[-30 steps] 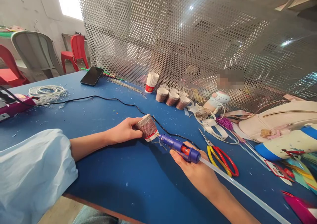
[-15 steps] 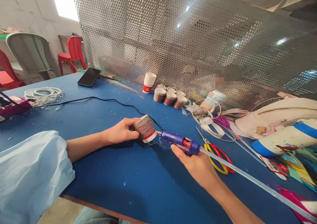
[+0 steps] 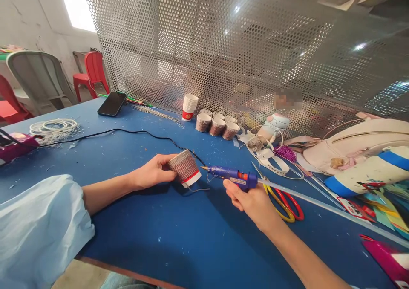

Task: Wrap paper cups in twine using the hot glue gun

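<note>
My left hand [image 3: 155, 171] grips a paper cup [image 3: 183, 167] wound with greyish-brown twine, tilted with its white and red base toward the right. A loose end of twine [image 3: 198, 189] trails below the base. In my right hand [image 3: 247, 199] is a blue hot glue gun [image 3: 230, 176], its nozzle pointing left, just right of the cup and apart from it. A long clear glue stick [image 3: 306, 199] sticks out of the gun's back end. Scissors [image 3: 284, 201] with red and yellow handles lie behind my right wrist, partly covered.
Twine-wrapped cups [image 3: 216, 125] and a stack of paper cups [image 3: 190, 107] stand by the perforated metal screen [image 3: 179, 37]. A black cord [image 3: 128, 131] crosses the table. A phone [image 3: 111, 103], bottle [image 3: 274, 126], ribbon [image 3: 277, 167] and pale bag [image 3: 361, 140] lie around.
The glue gun's nozzle has drawn slightly away from the cup's base. My left hand still holds the cup, nearly unmoved. The whole view has shifted a little.
</note>
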### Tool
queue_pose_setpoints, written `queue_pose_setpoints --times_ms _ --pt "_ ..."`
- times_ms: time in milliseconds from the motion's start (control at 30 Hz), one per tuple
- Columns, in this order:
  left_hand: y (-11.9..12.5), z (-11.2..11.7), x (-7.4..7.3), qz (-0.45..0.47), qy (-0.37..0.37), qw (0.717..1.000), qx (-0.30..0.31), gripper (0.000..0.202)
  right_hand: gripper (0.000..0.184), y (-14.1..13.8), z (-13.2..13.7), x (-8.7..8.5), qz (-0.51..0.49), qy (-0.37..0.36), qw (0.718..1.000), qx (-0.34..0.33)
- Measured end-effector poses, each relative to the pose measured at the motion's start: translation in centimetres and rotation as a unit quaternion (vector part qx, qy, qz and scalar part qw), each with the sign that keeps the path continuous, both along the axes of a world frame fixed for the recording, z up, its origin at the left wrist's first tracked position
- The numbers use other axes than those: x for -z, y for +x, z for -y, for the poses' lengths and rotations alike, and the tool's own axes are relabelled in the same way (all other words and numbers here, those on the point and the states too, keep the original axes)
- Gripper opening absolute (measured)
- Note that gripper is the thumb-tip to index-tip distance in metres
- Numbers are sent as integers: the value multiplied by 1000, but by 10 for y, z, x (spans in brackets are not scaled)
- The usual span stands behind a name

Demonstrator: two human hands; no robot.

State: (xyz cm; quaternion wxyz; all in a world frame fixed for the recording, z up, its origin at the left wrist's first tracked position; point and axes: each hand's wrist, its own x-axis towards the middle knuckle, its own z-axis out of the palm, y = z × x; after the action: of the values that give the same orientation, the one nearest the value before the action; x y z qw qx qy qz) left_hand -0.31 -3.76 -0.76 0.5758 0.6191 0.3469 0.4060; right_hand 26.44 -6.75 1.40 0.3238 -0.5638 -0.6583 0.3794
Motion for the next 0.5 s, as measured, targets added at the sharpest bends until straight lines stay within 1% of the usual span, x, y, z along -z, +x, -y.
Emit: queue_pose_setpoints --times_ms 67,133,200,233,300,367,433,500 --pt "0 0 -1 4 -7 1000 -16 30 47 5 -9 3 -28 4 1000 4" --pt "1 -1 0 1 -10 999 -32 26 49 12 -21 8 -10 27 999 33" --pt "1 -3 1 -8 -12 999 -49 25 50 18 -34 14 52 68 993 78" --pt "1 -3 1 -17 -13 998 -58 26 50 20 -40 17 98 94 985 105" --pt "1 -5 2 -36 -8 996 -77 26 49 23 -52 22 213 143 956 142" --pt "1 -6 3 -51 5 994 -94 22 46 24 -62 27 304 162 927 146" --pt "1 -7 4 -57 18 993 -106 18 44 24 -69 30 337 157 918 135" --pt "1 -7 5 -56 19 992 -114 20 43 24 -72 31 329 150 923 130"
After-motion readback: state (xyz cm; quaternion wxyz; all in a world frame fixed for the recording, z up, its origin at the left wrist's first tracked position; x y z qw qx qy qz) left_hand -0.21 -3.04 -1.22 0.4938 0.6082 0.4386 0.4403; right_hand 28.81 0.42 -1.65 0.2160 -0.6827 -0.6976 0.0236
